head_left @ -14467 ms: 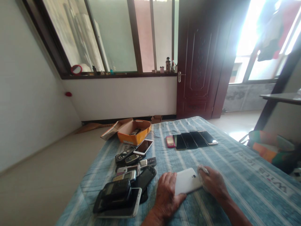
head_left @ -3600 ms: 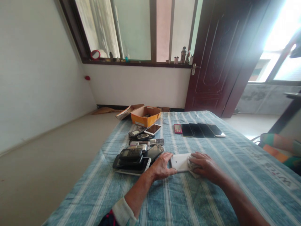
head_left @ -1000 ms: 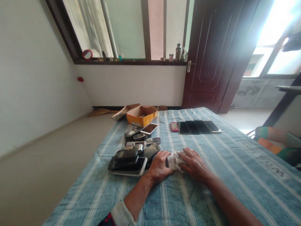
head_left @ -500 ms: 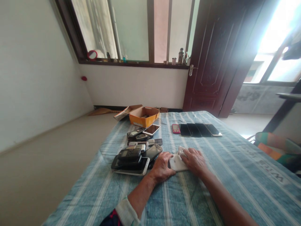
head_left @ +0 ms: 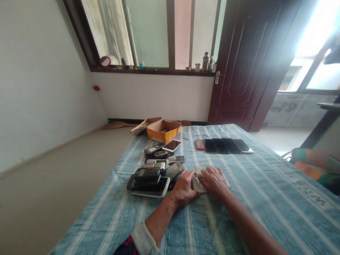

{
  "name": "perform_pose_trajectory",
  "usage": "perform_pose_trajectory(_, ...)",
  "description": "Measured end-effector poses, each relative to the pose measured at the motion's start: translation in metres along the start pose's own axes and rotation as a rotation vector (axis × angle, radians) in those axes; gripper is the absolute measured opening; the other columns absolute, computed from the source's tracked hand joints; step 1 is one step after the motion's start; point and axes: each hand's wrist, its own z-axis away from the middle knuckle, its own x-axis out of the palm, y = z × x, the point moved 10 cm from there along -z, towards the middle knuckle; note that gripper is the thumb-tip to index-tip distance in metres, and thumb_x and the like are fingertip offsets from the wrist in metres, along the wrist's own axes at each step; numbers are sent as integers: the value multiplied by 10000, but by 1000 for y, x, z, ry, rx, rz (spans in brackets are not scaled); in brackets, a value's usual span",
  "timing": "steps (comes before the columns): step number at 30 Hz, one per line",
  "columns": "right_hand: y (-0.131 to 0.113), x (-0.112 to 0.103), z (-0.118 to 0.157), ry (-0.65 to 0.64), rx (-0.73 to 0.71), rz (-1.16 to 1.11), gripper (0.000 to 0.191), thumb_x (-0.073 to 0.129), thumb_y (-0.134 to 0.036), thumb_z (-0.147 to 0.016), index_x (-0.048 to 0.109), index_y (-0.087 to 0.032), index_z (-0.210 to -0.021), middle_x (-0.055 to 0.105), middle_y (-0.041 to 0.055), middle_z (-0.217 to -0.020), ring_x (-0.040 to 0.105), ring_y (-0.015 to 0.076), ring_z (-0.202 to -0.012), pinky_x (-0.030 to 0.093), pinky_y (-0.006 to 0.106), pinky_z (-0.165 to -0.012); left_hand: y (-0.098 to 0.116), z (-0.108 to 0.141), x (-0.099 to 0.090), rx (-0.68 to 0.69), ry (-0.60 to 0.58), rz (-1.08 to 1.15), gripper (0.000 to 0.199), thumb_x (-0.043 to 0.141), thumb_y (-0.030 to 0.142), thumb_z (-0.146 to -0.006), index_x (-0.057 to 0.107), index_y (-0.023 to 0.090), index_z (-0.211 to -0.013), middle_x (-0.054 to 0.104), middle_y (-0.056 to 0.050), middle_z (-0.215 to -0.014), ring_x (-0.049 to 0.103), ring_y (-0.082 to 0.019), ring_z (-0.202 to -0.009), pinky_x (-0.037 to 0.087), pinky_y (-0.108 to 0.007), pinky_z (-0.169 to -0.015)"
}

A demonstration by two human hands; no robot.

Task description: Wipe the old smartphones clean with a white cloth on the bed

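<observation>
Could skid the white phone [head_left: 200, 188], flat on the striped surface [head_left: 205, 226], by rubbing harder with the right grip [head_left: 215, 182] than bracing with the left grip [head_left: 183, 187]. Could topple the piled phones [head_left: 147, 173] just beside by slipping leftward. Pinching the phone's left end with the left thumb nearest; bunching a white wipe [head_left: 198, 171] over it, right palm down. Well short of the dark phones [head_left: 220, 146] beyond.

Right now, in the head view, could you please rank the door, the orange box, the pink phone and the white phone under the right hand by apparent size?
1. Door
2. Orange box
3. Pink phone
Unranked: white phone; the right hand and white cloth hide part of it, and it lies nearer the camera than those.
</observation>
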Motion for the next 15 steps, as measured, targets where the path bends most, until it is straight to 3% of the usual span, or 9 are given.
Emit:
perform_pose_trajectory(5, 19, -3, 2, -28, 80, -30, 243, 421, -392, -931, 610, -267, -1020, 625, 46, -1018, 528, 239, -1063, 260, 470, -986, -1, -1, 1, 3, -10, -18, 554, 754, 161, -521, 587, 202, -1047, 622, -53, -1076, 545, -292, -1056, 417, -393, -940)
perform_pose_trajectory(15, 71, -2, 10, -35, 305, 40, 367, 359, -482, -929, 640, -255, -993, 629, 77, -1029, 544, 257, -1033, 290, 485, -947, 0, -1, 2, 13, -14, -45, 619, 788, 158, -503, 587, 166, -1088, 613, -85, -1110, 539, -291, -1067, 405, -396, -966)
